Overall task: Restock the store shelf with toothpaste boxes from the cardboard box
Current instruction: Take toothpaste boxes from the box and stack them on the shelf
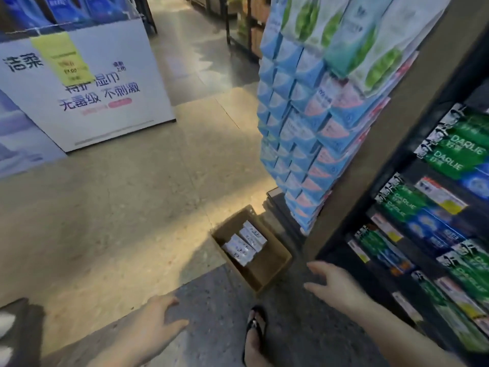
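Toothpaste boxes, light, stiff cartons best pinched across their long sides, lie in my cardboard box at lower centre, while my left hand and right hand hover spread and empty.

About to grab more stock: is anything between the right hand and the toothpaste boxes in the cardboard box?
Nothing visible. The right hand is empty, and the cardboard box is open-topped with the toothpaste boxes exposed inside it.

Speckled stone floor runs between a white promotional stand and hanging packets.
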Action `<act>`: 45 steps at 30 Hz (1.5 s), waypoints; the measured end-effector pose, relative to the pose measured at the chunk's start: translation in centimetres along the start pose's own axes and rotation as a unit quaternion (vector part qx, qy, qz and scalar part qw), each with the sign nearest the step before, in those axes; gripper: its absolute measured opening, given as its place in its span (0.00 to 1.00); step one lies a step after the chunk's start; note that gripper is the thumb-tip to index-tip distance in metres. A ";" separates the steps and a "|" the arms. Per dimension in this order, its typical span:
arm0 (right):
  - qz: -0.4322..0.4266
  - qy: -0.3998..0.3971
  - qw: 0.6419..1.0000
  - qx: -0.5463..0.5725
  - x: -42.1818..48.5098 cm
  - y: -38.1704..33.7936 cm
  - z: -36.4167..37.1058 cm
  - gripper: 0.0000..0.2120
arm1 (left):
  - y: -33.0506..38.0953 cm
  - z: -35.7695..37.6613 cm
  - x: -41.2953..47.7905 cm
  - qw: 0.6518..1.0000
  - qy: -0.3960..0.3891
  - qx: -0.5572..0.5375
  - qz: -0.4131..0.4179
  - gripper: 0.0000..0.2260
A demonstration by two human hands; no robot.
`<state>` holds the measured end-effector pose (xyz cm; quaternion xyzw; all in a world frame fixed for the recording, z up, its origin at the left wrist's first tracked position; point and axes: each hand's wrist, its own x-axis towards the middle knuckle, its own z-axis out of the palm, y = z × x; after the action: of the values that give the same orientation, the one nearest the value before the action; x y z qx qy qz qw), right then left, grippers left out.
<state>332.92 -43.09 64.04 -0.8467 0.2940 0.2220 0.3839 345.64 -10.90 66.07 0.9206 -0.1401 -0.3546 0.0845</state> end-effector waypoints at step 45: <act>0.192 0.082 0.978 -0.002 62.4 9.4 26.8 0.28 | -3.0 13.9 70.8 0.948 -0.180 0.117 0.237 0.24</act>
<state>368.08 -47.62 5.40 -0.7908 0.4807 0.2223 0.3069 387.01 -31.38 10.53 0.7854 -0.4072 -0.4651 0.0310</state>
